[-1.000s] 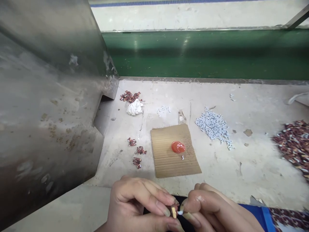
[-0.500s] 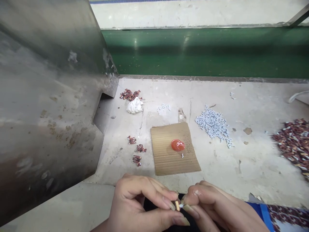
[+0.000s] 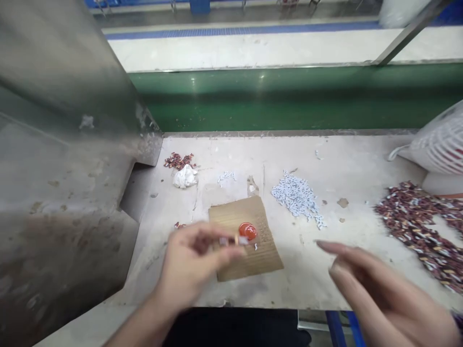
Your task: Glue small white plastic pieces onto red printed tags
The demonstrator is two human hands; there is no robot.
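My left hand pinches a small brown, tan and white plastic piece between thumb and fingertips, above a square of brown cardboard. Motion blurs the piece, so its exact kind is unclear. Just beyond it on the cardboard is a round, shiny orange-red blob, with one tiny pale curved piece beside it. My right hand is off to the right over the table's front part, thumb and forefinger apart, nothing visible between them. Nearest to it are a heap of small pale blue pieces and a large brown heap.
A metal housing stands along the left side. Near it lie a small brown pile and a crumpled white wad. A green conveyor belt runs behind the table. At the right stands a white woven sack.
My hands have come apart: the left moved forward over the cardboard with the small piece, the right swung away to the right and opened. The view has tilted up and turned right.
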